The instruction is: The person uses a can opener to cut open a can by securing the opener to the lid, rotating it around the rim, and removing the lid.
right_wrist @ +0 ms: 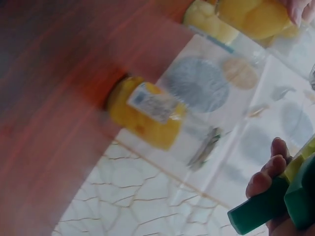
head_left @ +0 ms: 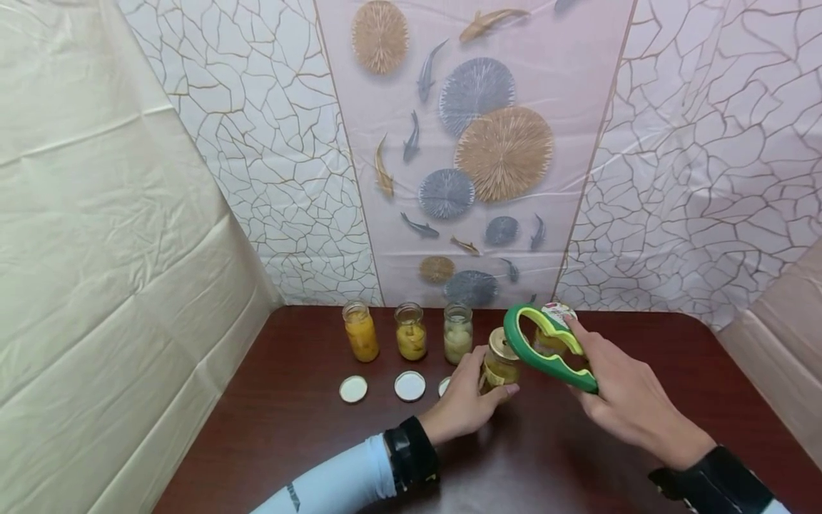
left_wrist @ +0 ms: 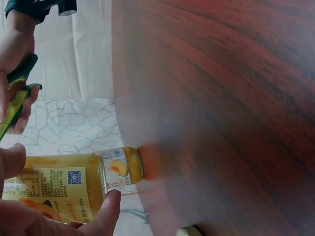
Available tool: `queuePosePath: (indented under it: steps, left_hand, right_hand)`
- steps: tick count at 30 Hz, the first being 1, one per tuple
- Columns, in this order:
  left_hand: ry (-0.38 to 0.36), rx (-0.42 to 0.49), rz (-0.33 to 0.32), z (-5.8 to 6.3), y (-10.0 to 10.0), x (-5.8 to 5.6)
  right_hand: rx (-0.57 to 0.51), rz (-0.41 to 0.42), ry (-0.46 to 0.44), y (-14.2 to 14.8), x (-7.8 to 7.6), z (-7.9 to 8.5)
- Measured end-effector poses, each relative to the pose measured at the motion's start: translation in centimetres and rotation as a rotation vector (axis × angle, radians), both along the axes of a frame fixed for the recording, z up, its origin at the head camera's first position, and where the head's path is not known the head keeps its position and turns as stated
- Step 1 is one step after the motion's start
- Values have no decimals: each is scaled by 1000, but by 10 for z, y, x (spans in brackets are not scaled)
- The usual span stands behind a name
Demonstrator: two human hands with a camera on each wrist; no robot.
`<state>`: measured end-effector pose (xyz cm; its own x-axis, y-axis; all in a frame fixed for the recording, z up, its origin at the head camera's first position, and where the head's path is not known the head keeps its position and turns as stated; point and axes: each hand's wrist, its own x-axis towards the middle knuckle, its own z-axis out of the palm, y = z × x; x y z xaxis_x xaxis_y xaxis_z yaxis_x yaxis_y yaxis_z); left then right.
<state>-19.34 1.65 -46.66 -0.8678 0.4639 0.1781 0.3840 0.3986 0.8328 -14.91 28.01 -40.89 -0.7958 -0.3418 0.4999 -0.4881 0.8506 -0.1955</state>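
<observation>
In the head view my left hand (head_left: 464, 400) grips a glass jar (head_left: 497, 375) of yellow fruit round its side. Its gold lid (head_left: 500, 341) is on, and the left wrist view shows a yellow label (left_wrist: 59, 194) printed with fruit. My right hand (head_left: 632, 400) holds a green jar opener (head_left: 546, 360) by its handle end, fingers curled round it. The opener's looped end overlaps the right edge of the gold lid in the head view. Behind the opener stands another jar (right_wrist: 146, 115) of yellow fruit with a patterned lid (head_left: 559, 312).
Three lidless jars stand along the table's back: an orange one (head_left: 362, 335), a yellow one (head_left: 411, 335) and a pale one (head_left: 458, 339). Before them lie lids, one at left (head_left: 353, 389), one in the middle (head_left: 409, 385), and a third partly behind my left hand. A patterned cloth (head_left: 308, 143) hangs behind.
</observation>
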Motion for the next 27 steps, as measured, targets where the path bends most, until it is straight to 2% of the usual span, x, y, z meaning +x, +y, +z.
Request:
queuePosePath:
  steps: [6,13,18,23,27]
  left_hand:
    - [-1,5,-15,5,-4,6]
    - [-13,55,-40,8,-2,10]
    - [-17,48,-31,8,0,15]
    - [-1,32,-17,10,0,18]
    - [42,66,-44,10,3,18]
  right_hand:
    - [38,28,-3,-16,2,11]
    - [101,24,-29,-27,0,21]
    - [130,26,-26,-31,-1,27]
    - [160,28,-15,-36,2,33]
    - [184,19,-28,-40,4,37]
